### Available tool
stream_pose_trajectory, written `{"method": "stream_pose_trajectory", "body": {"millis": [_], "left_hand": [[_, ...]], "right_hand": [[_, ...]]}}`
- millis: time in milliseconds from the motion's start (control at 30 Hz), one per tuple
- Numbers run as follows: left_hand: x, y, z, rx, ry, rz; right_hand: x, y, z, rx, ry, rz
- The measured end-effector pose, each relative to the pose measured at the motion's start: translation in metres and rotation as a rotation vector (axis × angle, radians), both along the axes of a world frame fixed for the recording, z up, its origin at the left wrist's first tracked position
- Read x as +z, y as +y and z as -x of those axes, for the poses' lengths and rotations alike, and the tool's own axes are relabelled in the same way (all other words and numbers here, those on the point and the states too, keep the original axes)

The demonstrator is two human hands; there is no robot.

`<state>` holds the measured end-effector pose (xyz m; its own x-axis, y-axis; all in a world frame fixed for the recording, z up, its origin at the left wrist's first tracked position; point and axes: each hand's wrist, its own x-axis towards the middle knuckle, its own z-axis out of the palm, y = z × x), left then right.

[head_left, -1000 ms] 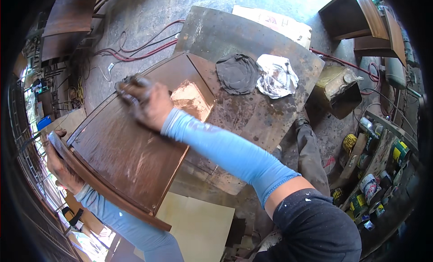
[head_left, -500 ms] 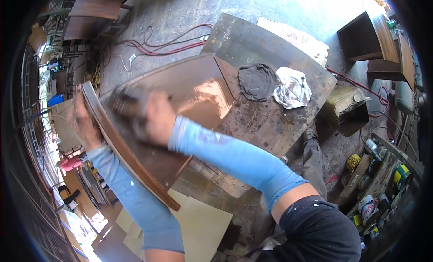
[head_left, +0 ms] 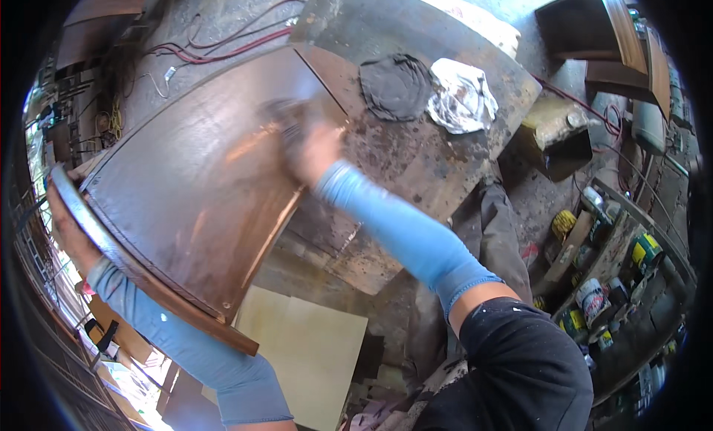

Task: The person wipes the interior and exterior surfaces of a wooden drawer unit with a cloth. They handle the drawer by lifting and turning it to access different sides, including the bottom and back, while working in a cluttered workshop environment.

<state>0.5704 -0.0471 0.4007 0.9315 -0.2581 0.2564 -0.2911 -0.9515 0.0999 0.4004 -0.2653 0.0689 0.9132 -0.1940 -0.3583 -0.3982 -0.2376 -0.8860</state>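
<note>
A brown wooden furniture piece [head_left: 178,178], with a wide flat panel and a raised curved rim [head_left: 141,264] on its left, lies tilted over the worktable [head_left: 401,230]. My left hand [head_left: 70,227] grips that rim from its outer side; some fingers are hidden behind it. Over the panel's far right part, my right hand [head_left: 316,152] is closed round a dark pad [head_left: 290,123], pressed to the surface. Motion blurs the pad, so whether it is cloth or something else cannot be told. Pale glare shows on the panel around it.
A black crumpled cloth [head_left: 396,86] and a white crumpled cloth [head_left: 462,95] lie on the table. A square metal can [head_left: 557,138] stands at its right. Paint cans [head_left: 592,301] fill a rack at lower right. Red hoses [head_left: 215,56] cross the floor; a pale board [head_left: 304,342] lies below.
My right hand has swept with the dark pad rightward and away across the panel. The panel now shows further left in view, with my left hand still at its rim.
</note>
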Motion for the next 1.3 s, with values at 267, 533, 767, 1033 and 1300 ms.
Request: {"method": "stream_pose_trajectory", "body": {"millis": [267, 533, 767, 1033, 1300], "left_hand": [[0.027, 0.094, -0.001, -0.127, -0.157, -0.325], [0.006, 0.052, 0.013, -0.019, -0.178, -0.424], [0.006, 0.034, -0.007, 0.102, -0.064, -0.006], [0.002, 0.032, -0.031, 0.267, 0.095, 0.346], [-0.004, 0.038, -0.042, 0.219, 0.231, 0.471]], "right_hand": [[-0.024, 0.002, -0.002, -0.081, -0.681, 0.223], [0.148, 0.035, 0.052, 0.212, -0.858, -0.019], [-0.078, -0.031, 0.031, -0.184, -0.235, 0.253], [0.048, 0.019, 0.091, -0.021, -0.741, -0.141], [-0.083, -0.053, 0.061, -0.172, -0.390, 0.090]]}}
